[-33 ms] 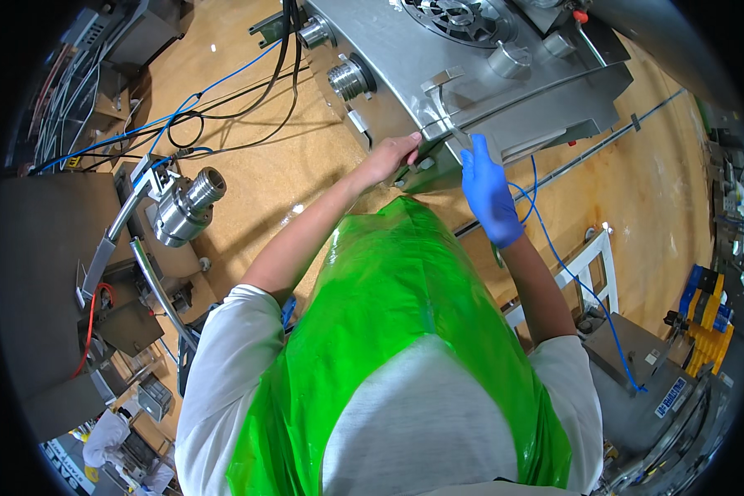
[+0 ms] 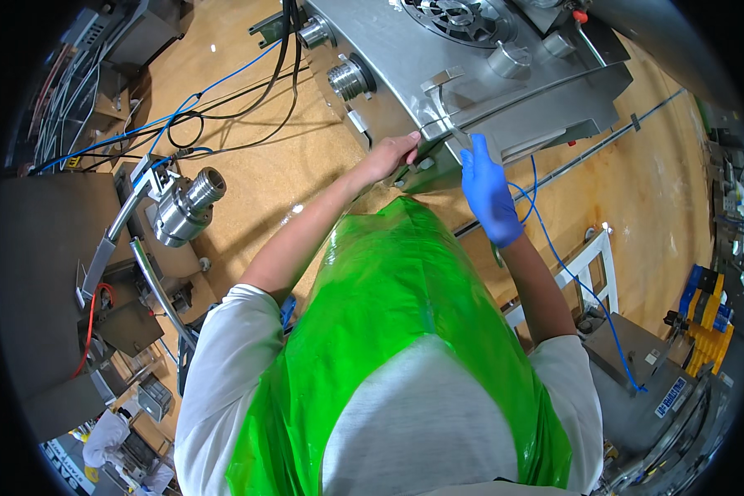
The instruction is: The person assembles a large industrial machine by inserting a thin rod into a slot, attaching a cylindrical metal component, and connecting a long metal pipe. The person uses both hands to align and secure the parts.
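My bare left hand point(image 2: 393, 157) is at the near corner of a large stainless-steel machine point(image 2: 388, 50), thumb raised and fingers curled against its edge. A thin dark line runs from the thumb across the steel; what the fingers grip, if anything, cannot be made out. In a blue glove, my right hand point(image 2: 489, 190) is just to the right, its fingers stretched up beside the machine's edge. Between both hands stands a curved metal bracket point(image 2: 441, 97) on the machine's top; the right fingertips are close to its lower end, and touching cannot be told. A green plastic apron point(image 2: 405, 273) covers my front.
Threaded steel fittings point(image 2: 349, 78) stick out of the machine's left side. Black and blue cables point(image 2: 198, 116) cross the tan floor. On the left a steel coupling point(image 2: 186, 207) sits on a metal arm. A blue hose point(image 2: 558, 256) and white frame point(image 2: 597, 269) lie right.
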The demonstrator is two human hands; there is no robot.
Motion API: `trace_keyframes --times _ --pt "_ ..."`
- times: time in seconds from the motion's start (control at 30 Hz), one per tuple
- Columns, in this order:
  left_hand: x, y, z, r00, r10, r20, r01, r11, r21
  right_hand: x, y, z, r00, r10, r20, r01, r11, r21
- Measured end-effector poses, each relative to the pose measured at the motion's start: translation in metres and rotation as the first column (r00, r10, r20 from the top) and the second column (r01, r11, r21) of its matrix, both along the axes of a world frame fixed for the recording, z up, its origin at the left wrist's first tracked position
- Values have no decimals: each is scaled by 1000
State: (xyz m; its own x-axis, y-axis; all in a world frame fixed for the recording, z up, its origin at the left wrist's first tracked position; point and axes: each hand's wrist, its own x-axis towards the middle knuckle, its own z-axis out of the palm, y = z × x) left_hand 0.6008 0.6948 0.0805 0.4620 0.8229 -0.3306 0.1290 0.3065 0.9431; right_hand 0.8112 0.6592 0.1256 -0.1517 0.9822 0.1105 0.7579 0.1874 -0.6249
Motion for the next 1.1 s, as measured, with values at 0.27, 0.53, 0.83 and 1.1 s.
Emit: trace_keyframes --times 0.27,0.53,0.83,1.1 --pt "8 -5 -13 990 111 89 -121 986 116 3 -2 -3 999 -24 -49 25 1000 13" --pt "3 5 -10 984 27 -177 7 982 191 3 -1 1 996 -44 -79 43 999 -21" --pt "-1 5 -6 955 32 -296 24 983 182 1 -2 3 992 -39 -121 32 998 -60" --pt "0 1 4 945 43 -323 22 981 192 -10 -23 38 994 -63 -84 51 990 -131"
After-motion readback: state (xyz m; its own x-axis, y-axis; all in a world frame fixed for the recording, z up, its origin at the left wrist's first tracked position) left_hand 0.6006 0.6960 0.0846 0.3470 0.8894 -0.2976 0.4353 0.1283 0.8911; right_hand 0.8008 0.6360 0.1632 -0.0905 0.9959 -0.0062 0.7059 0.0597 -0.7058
